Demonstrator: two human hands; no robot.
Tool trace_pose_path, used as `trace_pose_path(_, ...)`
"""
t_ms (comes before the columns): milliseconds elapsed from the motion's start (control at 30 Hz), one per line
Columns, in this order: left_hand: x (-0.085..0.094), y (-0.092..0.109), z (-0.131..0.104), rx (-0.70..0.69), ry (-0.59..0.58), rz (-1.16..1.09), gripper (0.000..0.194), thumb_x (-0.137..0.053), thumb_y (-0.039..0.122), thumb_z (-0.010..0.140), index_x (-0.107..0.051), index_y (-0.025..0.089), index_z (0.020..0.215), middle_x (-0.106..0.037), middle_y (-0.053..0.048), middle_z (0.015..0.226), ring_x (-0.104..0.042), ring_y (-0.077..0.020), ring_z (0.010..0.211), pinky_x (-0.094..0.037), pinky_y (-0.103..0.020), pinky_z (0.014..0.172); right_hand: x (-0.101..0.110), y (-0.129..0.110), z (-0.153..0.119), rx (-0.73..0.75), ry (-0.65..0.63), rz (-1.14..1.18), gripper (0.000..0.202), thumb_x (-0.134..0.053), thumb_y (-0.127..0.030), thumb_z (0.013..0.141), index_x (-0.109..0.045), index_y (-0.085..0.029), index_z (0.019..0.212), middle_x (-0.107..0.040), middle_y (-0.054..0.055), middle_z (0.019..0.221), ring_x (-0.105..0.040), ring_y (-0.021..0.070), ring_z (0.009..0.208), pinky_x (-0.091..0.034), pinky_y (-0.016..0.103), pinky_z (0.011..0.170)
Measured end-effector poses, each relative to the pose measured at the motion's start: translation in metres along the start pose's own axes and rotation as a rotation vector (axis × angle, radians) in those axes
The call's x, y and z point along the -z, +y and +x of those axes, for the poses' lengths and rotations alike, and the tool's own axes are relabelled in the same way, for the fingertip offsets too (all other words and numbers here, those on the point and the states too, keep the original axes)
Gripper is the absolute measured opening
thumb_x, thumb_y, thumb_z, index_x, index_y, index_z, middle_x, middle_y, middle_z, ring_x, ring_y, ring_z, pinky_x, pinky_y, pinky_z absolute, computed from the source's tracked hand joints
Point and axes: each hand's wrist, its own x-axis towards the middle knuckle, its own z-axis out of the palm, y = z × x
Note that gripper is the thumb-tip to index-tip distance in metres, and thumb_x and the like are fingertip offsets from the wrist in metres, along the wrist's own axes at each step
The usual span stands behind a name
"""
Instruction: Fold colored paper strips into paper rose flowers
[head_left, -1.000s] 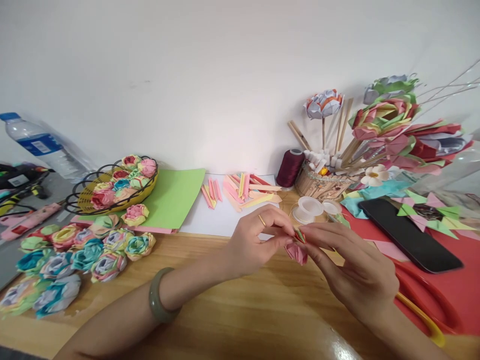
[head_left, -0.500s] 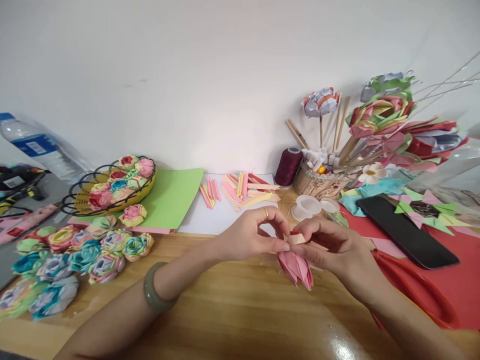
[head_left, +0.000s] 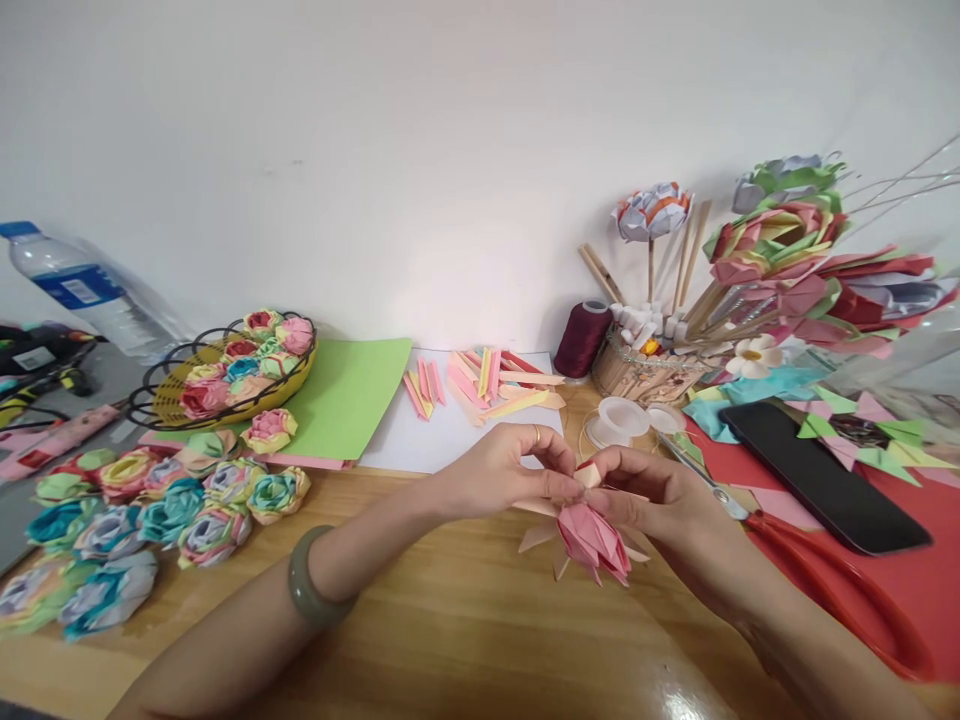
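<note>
Between my two hands is a pink folded-paper flower [head_left: 592,540], its petals pointing down toward the table. Pale peach paper points stick out around it. My left hand [head_left: 536,465] pinches its upper end from the left with thumb and fingers. From the right, my right hand [head_left: 637,490] grips the same end, thumb against the paper. A small cream and red folded piece [head_left: 589,474] shows between the fingertips. Fingers hide the exact joint. Behind the hands, pink, yellow and peach folded strips [head_left: 495,385] lie on white paper [head_left: 390,440].
Several finished paper flowers [head_left: 180,510] sit at left beside a yellow basket [head_left: 289,390]. A maroon thread cone [head_left: 583,338], a clear spool [head_left: 616,422] and a stick-filled holder [head_left: 645,370] stand behind. Red-handled scissors [head_left: 847,590] and a black phone [head_left: 825,480] lie right.
The view has shifted slightly. The pink flower has turned a little between the fingers, and more peach points show around it. Both hands keep their pinch.
</note>
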Motion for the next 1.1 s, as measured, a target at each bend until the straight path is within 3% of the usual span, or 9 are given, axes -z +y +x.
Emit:
trace_pose_path(200, 0.0002, 0.0028, -0.0006, -0.006, 0.036, 0.037, 0.016, -0.065, 0.027, 0.068, -0.056, 0.013, 0.069, -0.055, 0.000, 0.070, -0.050, -0.0101, 0.069, -0.039, -0.025, 0.068, 0.0001, -0.0019, 0.0005, 0.017, -0.073, -0.018, 0.022, -0.062, -0.038, 0.071, -0.060, -0.017, 0.076, -0.063, 0.002, 0.074, -0.057, 0.0145, 0.066, -0.044, 0.028, 0.064)
trace_pose_path(433, -0.0013, 0.0036, -0.0011, 0.024, 0.055, 0.013, 0.015, -0.065, 0.025, 0.067, -0.056, 0.013, 0.068, -0.056, 0.000, 0.071, -0.051, -0.0095, 0.069, -0.041, -0.024, 0.069, 0.0003, 0.0033, 0.0021, -0.038, 0.018, 0.020, 0.022, -0.065, -0.038, 0.068, -0.060, -0.017, 0.073, -0.061, 0.000, 0.068, -0.054, 0.0119, 0.059, -0.041, 0.024, 0.056)
trace_pose_path(733, -0.0084, -0.0013, 0.0023, 0.202, 0.114, -0.353, 0.022, -0.073, 0.018, 0.055, -0.058, 0.011, 0.070, -0.059, 0.001, 0.066, -0.055, -0.0071, 0.060, -0.043, -0.022, 0.062, -0.0032, 0.0023, 0.0029, -0.006, 0.073, 0.104, 0.021, -0.069, -0.035, 0.064, -0.059, -0.017, 0.070, -0.059, -0.002, 0.065, -0.052, 0.0099, 0.057, -0.040, 0.022, 0.055)
trace_pose_path(1100, -0.0096, -0.0009, -0.0001, 0.161, 0.132, -0.336, 0.019, -0.073, 0.018, 0.056, -0.061, 0.010, 0.067, -0.060, 0.002, 0.064, -0.054, -0.0061, 0.058, -0.042, -0.021, 0.060, -0.0090, -0.0040, -0.0032, 0.054, 0.175, 0.025, 0.016, -0.069, -0.030, 0.064, -0.059, -0.018, 0.065, -0.056, -0.004, 0.060, -0.049, 0.0073, 0.053, -0.039, 0.019, 0.050)
